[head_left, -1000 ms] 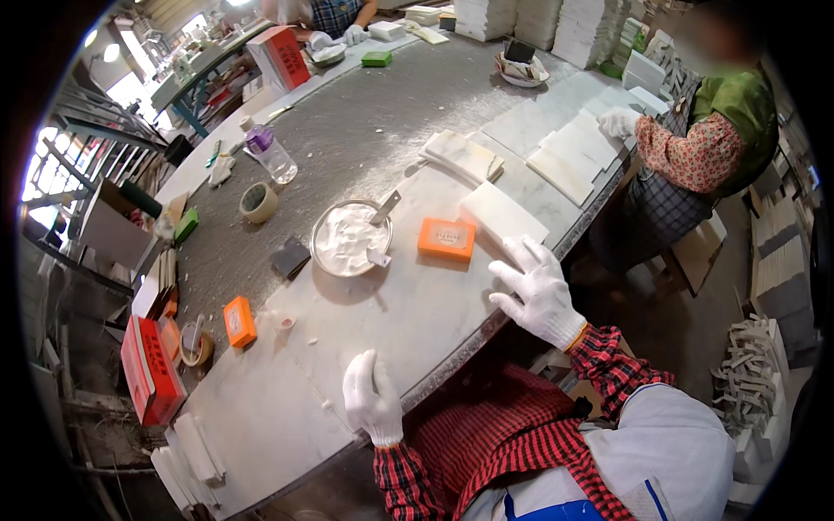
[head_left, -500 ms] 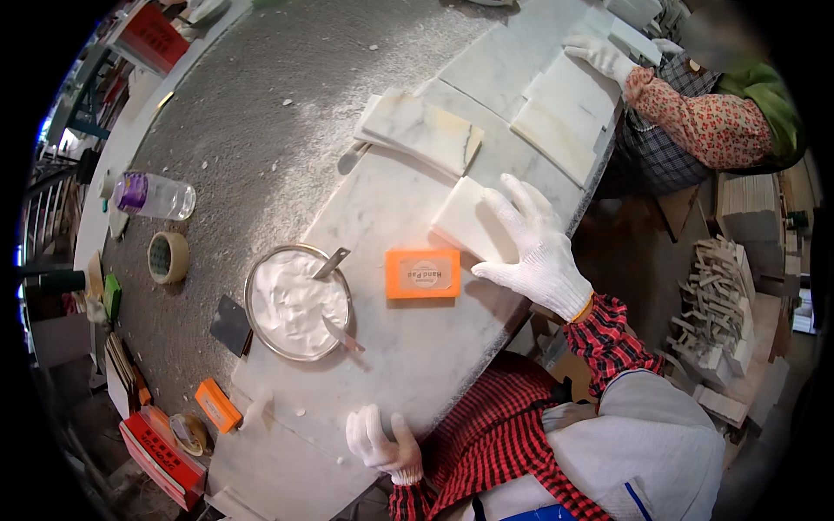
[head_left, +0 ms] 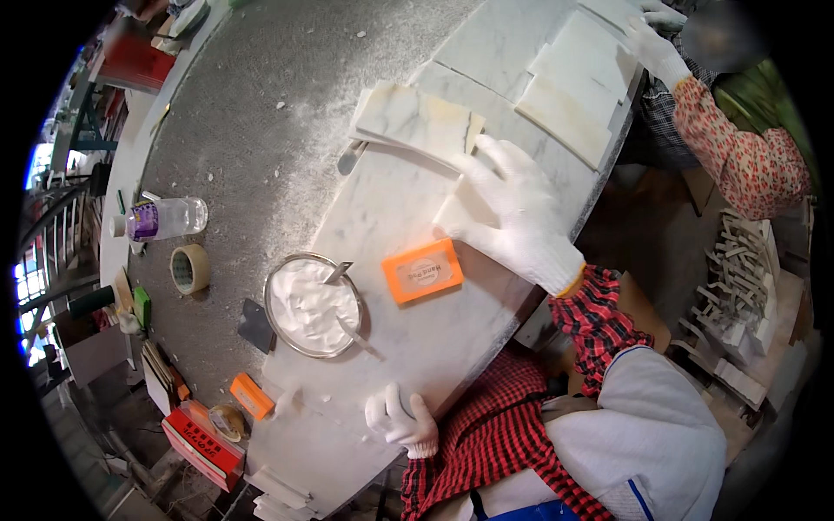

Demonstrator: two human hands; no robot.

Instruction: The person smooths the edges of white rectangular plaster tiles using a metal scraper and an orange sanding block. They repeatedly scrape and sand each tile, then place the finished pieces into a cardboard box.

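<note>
My right hand [head_left: 517,208], in a white knit glove, lies over a small white stone tile [head_left: 465,208] with its fingers spread; it hides much of the tile. Its fingertips reach the near edge of stacked veined marble tiles [head_left: 417,117]. Beside the thumb is an orange hand pad [head_left: 423,271]. My left hand [head_left: 401,420], gloved too, rests on the marble slab [head_left: 417,347] near its front edge, fingers loosely bent and apart, holding nothing. Between the hands and further left stands a metal bowl [head_left: 269,314] of white paste with two tool handles sticking out.
To the left are a clear bottle [head_left: 178,217], a tape roll [head_left: 189,268], a dark flat scraper [head_left: 256,326], a second orange pad [head_left: 252,396] and a red box [head_left: 204,447]. At the far right a co-worker's gloved hand [head_left: 658,52] is near pale tiles [head_left: 569,104].
My right hand has slid further over the small tile toward the veined stack. The co-worker's hand has drawn back to the right. The whole view has turned slightly; my left hand stays on the slab.
</note>
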